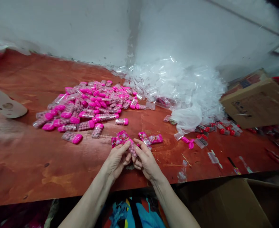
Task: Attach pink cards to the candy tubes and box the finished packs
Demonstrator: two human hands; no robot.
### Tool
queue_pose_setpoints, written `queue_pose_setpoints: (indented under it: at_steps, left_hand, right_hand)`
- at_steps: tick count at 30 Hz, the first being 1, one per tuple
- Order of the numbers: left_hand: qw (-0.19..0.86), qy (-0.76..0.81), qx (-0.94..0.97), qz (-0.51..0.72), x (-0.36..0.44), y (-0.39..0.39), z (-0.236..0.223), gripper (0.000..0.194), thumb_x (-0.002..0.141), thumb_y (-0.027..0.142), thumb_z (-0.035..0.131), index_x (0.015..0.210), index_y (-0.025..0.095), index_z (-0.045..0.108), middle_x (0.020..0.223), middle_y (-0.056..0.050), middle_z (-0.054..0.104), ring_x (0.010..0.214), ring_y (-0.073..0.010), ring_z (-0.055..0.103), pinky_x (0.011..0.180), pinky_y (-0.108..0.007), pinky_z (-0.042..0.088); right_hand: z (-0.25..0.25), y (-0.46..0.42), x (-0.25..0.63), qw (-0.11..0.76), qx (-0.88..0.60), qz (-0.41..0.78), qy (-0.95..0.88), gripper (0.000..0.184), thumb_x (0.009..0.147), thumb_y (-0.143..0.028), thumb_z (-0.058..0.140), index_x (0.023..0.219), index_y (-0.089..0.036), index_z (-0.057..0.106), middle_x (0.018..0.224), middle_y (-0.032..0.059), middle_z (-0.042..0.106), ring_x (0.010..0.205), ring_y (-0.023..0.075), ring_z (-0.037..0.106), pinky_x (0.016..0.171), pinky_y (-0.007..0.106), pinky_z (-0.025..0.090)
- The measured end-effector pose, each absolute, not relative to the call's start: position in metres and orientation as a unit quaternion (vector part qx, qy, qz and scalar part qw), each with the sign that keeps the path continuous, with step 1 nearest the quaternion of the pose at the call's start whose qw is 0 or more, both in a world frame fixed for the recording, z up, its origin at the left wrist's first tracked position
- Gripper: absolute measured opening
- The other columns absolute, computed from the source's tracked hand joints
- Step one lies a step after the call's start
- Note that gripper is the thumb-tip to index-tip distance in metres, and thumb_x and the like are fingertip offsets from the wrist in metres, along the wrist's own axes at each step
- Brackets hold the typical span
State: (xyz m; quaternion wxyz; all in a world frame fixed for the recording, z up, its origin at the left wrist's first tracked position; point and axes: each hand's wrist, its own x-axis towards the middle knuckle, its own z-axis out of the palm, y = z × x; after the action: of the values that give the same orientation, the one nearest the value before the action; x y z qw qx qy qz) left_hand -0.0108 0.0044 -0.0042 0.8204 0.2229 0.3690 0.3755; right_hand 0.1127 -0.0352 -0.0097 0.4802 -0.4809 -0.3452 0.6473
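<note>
Two hands grasp one pink-ball container [132, 150] above the near middle of the surface [82, 174]. Left hand [117, 160] and right hand [146, 160] pinch from opposite sides, thumbs on top, fingers curled under — probably so both thumbs can work on it while it's steadied. Pink packets [156, 138] lie just beyond on both sides, likely for easy reach. Filled pink-capped containers [82, 109] are heaped far left; a pile of clear plastic pieces [174, 82] sits far right against the wall [89, 28] — apparently sorted by side, though the edges meet. Loose pink caps [191, 145] and red-capped containers [227, 130] lie right.

Surface: reddish-brown, worn, scuffed, glossy in patches. Wall pale, with a darker vertical strip. Cardboard carton [255, 101] tilts at far right; another open box [234, 199] is below the near right edge, in shadow.
</note>
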Motion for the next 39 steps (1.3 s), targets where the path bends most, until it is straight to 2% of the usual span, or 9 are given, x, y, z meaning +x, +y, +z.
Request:
queue_pose_setpoints:
  at_steps: [6, 8, 11, 14, 21, 28, 32, 35, 39]
  left_hand:
    - [0.813, 0.399, 0.219, 0.363, -0.004, -0.006, -0.003, 0.039, 0.077, 0.05, 0.071, 0.069, 0.014, 0.06, 0.033, 0.008, 0.039, 0.029, -0.0027, 0.025, 0.034, -0.017, 0.014]
    - [0.817, 0.399, 0.221, 0.352, -0.005, -0.01, -0.002, 0.04, 0.078, 0.051, 0.069, 0.068, 0.014, 0.059, 0.033, 0.008, 0.038, 0.029, -0.0028, 0.023, 0.034, -0.017, 0.013]
    - [0.827, 0.382, 0.242, 0.334, -0.012, -0.011, 0.0, 0.039, 0.08, 0.05, 0.068, 0.069, 0.014, 0.059, 0.041, 0.005, 0.047, 0.031, -0.0025, 0.028, 0.035, -0.017, 0.014]
    - [0.815, 0.377, 0.253, 0.361, -0.018, -0.007, 0.004, 0.036, 0.082, 0.048, 0.066, 0.077, 0.012, 0.063, 0.047, 0.002, 0.054, 0.033, -0.0028, 0.031, 0.036, -0.017, 0.016]
    - [0.836, 0.325, 0.249, 0.366, -0.018, -0.006, 0.009, 0.035, 0.087, 0.046, 0.061, 0.079, 0.012, 0.066, 0.036, 0.005, 0.044, 0.037, -0.0128, 0.049, 0.048, -0.023, 0.039]
    - [0.824, 0.321, 0.296, 0.361, -0.019, -0.008, 0.009, 0.044, 0.086, 0.047, 0.062, 0.058, 0.013, 0.06, 0.033, 0.003, 0.041, 0.039, -0.0153, 0.056, 0.056, -0.026, 0.045]
    - [0.796, 0.355, 0.32, 0.373, -0.016, -0.006, 0.007, 0.034, 0.084, 0.046, 0.064, 0.073, 0.014, 0.062, 0.042, 0.004, 0.048, 0.034, -0.0106, 0.049, 0.043, -0.02, 0.033]
    - [0.769, 0.384, 0.362, 0.36, -0.014, -0.005, 0.0, 0.036, 0.084, 0.048, 0.063, 0.07, 0.015, 0.058, 0.046, 0.001, 0.053, 0.034, -0.0095, 0.049, 0.035, -0.019, 0.018]
    - [0.744, 0.413, 0.388, 0.355, -0.009, -0.002, -0.01, 0.035, 0.085, 0.051, 0.059, 0.075, 0.018, 0.057, 0.045, 0.003, 0.053, 0.03, -0.0092, 0.041, 0.032, -0.02, 0.017]
  right_hand:
    - [-0.01, -0.039, 0.1, 0.514, -0.575, 0.436, -0.464, 0.041, 0.093, -0.037, 0.053, 0.131, -0.022, 0.048, 0.079, 0.0009, 0.061, 0.068, 0.0133, 0.059, 0.063, 0.024, 0.049]
    - [-0.008, -0.037, 0.1, 0.515, -0.566, 0.459, -0.451, 0.04, 0.093, -0.038, 0.052, 0.129, -0.022, 0.048, 0.075, -0.0012, 0.059, 0.063, 0.012, 0.057, 0.058, 0.022, 0.047]
    - [-0.007, -0.033, 0.103, 0.515, -0.504, 0.588, -0.369, 0.043, 0.092, -0.045, 0.052, 0.128, -0.024, 0.042, 0.064, -0.0079, 0.052, 0.038, 0.0056, 0.036, 0.038, 0.016, 0.031]
    - [-0.009, -0.031, 0.106, 0.51, -0.465, 0.636, -0.345, 0.047, 0.089, -0.047, 0.059, 0.125, -0.024, 0.041, 0.059, -0.0098, 0.054, 0.031, 0.003, 0.025, 0.032, 0.015, 0.021]
    - [-0.011, -0.039, 0.115, 0.509, -0.383, 0.697, -0.329, 0.043, 0.093, -0.043, 0.057, 0.129, -0.024, 0.045, 0.073, -0.0022, 0.063, 0.046, 0.0066, 0.052, 0.046, 0.018, 0.042]
    - [-0.009, -0.034, 0.111, 0.521, -0.408, 0.669, -0.339, 0.039, 0.092, -0.045, 0.057, 0.123, -0.023, 0.047, 0.063, -0.0054, 0.059, 0.039, 0.0076, 0.051, 0.039, 0.017, 0.038]
    - [-0.012, -0.034, 0.101, 0.53, -0.457, 0.625, -0.346, 0.036, 0.093, -0.045, 0.056, 0.119, -0.021, 0.048, 0.059, -0.0063, 0.057, 0.039, 0.0077, 0.05, 0.039, 0.017, 0.04]
    - [-0.017, -0.034, 0.096, 0.536, -0.479, 0.611, -0.332, 0.038, 0.091, -0.047, 0.057, 0.117, -0.02, 0.048, 0.059, -0.0062, 0.057, 0.038, 0.0075, 0.048, 0.038, 0.017, 0.038]
    - [-0.017, -0.028, 0.111, 0.476, -0.519, 0.603, -0.374, 0.047, 0.091, -0.052, 0.054, 0.122, -0.018, 0.047, 0.054, -0.0066, 0.056, 0.033, 0.0094, 0.046, 0.034, 0.019, 0.035]
